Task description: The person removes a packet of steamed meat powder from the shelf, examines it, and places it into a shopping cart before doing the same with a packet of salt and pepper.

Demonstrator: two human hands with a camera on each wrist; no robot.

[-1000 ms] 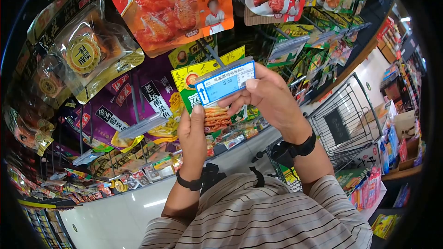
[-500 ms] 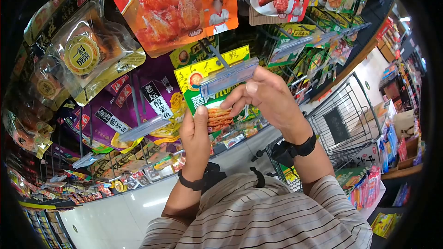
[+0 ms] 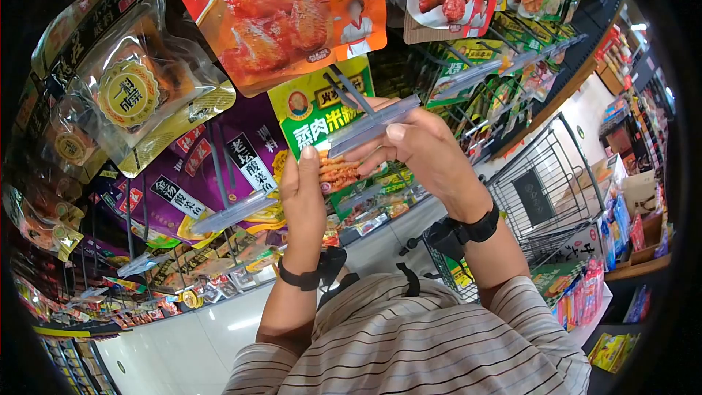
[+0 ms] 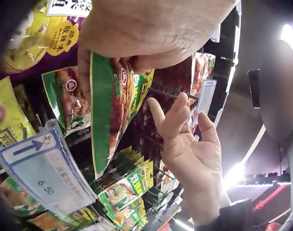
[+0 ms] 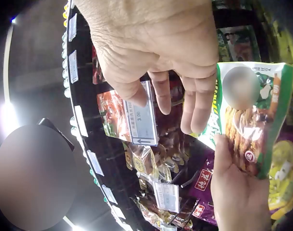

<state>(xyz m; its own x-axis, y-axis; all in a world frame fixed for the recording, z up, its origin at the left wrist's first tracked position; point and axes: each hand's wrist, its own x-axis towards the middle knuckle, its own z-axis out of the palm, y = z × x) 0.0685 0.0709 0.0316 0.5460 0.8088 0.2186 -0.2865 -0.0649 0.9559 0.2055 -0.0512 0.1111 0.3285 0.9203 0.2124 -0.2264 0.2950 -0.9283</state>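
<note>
My left hand (image 3: 303,201) holds a green-and-yellow seasoning packet (image 3: 313,132) by its lower left side, thumb on the printed front. In the right wrist view, that thumb lies across the packet (image 5: 252,120) below its food picture. A metal hook (image 3: 351,91) overlaps the packet's upper right. Over its right part a clear price tag holder (image 3: 373,126) appears nearly edge-on. My right hand (image 3: 435,157) has its thumb against this holder, the fingers extended below it towards the packet. The right wrist view shows the thumb overlapping the blue-and-white price tag (image 5: 144,120).
Large orange marinade packets (image 3: 278,18) hang above my hands. To the left hang purple packets (image 3: 238,121) and a clear-fronted packet (image 3: 139,88). More hooks and price tag holders (image 3: 475,73) project on the right. Behind the right arm stands a wire shopping cart (image 3: 545,190).
The price tag has tipped from facing the head camera to nearly edge-on. The packet has shifted and straightened, showing more of its printed front. My left hand has moved slightly up with it.
</note>
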